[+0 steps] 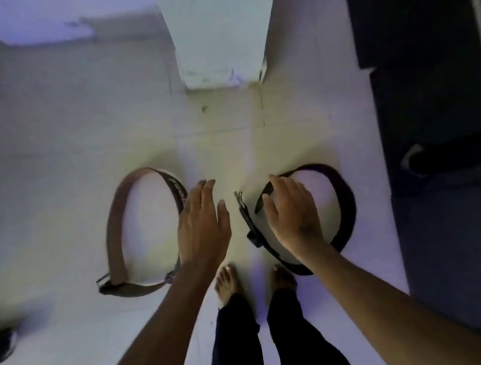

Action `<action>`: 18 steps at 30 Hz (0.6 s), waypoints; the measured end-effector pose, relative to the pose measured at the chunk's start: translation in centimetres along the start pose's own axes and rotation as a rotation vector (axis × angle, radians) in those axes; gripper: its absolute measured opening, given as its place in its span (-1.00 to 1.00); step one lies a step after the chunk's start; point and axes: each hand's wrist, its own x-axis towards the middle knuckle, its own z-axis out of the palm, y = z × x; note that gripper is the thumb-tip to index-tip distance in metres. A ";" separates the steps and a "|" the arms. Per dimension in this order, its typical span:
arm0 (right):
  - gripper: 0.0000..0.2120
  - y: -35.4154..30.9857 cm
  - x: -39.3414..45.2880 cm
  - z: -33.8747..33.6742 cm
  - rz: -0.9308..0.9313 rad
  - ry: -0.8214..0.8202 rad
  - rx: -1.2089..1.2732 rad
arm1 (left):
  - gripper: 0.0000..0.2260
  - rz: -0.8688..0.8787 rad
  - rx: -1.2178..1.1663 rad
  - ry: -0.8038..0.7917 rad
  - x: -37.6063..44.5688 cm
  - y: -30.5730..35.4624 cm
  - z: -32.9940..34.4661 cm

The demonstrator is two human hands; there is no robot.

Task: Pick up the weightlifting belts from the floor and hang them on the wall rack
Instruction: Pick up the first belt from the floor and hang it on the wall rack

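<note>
Over a pale tiled floor (pixel 43 154), spread fingers (pixel 203 193) of the left hand (pixel 202 228) and right hand (pixel 291 215) reach downward, released and grasping nothing, each lined up with its own target so both can likely be lifted in one stoop. Beside the left hand a brown belt (pixel 114 231) stands on edge in a loop; under the right hand a black belt (pixel 345 198) curls likewise, its buckle (pixel 238 196) toward the gap between the hands. Bare feet (pixel 227 283) stand between the two loops. No wall rack is visible.
</note>
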 end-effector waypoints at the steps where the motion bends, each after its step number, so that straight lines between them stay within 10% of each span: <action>1: -0.59 1.4 0.7 4.3 0.024 -0.030 0.023 | -0.58 -0.020 -0.016 -0.031 1.0 -2.1 3.3; 9: -0.68 8.2 5.8 28.3 0.238 -0.396 0.086 | -0.54 -0.149 -0.120 -0.178 4.6 -15.4 23.6; 18: -0.74 8.2 3.5 20.9 0.236 -0.432 0.335 | -0.52 -0.233 -0.225 -0.261 1.6 -11.9 19.0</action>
